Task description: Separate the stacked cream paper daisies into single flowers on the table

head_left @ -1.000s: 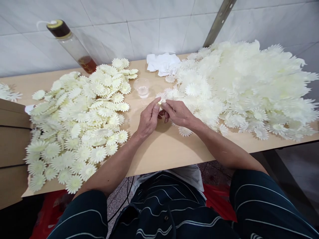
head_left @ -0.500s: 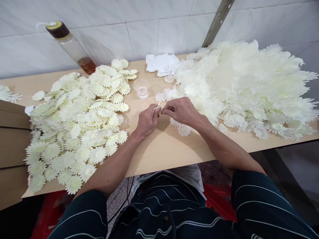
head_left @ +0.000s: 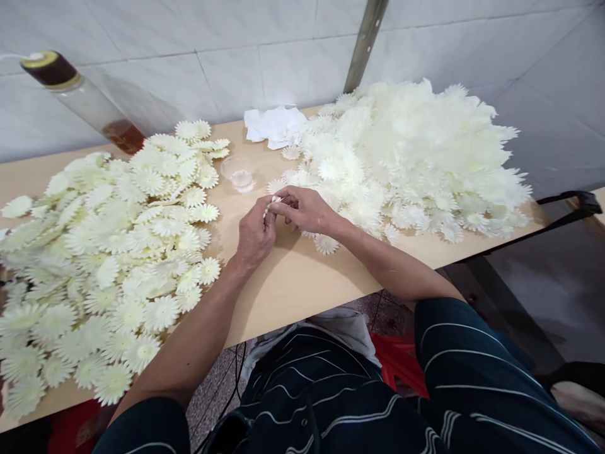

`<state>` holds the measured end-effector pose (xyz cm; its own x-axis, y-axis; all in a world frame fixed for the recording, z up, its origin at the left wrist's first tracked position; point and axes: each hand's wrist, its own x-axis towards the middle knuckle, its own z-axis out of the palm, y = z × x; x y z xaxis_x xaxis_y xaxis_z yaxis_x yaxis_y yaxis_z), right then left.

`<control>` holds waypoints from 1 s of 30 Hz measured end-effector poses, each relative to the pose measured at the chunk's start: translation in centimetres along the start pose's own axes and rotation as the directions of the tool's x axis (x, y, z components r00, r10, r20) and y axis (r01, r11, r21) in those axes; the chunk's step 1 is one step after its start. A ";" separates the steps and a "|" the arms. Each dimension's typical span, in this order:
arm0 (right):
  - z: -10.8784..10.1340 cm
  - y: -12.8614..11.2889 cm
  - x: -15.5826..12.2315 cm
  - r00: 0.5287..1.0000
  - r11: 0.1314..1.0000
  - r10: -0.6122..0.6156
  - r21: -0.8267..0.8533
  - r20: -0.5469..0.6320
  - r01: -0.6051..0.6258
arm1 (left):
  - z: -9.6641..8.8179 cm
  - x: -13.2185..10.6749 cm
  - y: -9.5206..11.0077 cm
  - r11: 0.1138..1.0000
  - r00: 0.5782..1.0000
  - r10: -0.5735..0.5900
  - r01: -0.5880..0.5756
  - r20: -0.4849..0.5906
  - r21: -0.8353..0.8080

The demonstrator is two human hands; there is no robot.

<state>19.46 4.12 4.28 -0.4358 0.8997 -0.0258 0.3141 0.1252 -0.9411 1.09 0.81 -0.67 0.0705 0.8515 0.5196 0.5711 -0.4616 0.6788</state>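
Observation:
Between my hands is a small white artificial flower petal piece [head_left: 270, 205], mostly covered by fingers. My left hand [head_left: 256, 234] is closed and grips it between thumb and forefinger. From the right, my right hand [head_left: 306, 209] meets it with bent fingertips pressed to the same piece; whether they hold a separate layer I cannot tell. A small clear plastic cup [head_left: 240, 178] with something clear in its bottom stands just beyond the hands. Under and beside my right hand lie a few loose white flower pieces [head_left: 326, 243].
Cream flower pieces [head_left: 127, 252] are heaped on the left of the wooden table [head_left: 293, 293], and a taller whitish heap [head_left: 406, 157] covers the right. Crumpled white tissue [head_left: 275, 126] lies at the back. A bottle with brown liquid [head_left: 89, 104] leans in view near the tiled wall.
The view has swung to the right, so the table and heaps sit further left. My right hand has come in closer over the left, its fingers now on the petal piece.

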 end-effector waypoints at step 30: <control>-2.3 -0.8 0.2 0.981 0.935 -0.156 -0.336 -0.112 0.111 | 0.5 0.9 1.1 0.576 0.872 -0.450 0.449 0.194 -0.683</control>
<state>21.04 5.12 5.80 -0.3826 0.9100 0.1596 0.5291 0.3574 -0.7696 2.17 1.16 0.29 -0.0373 0.9982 0.0467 -0.1981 -0.0532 0.9787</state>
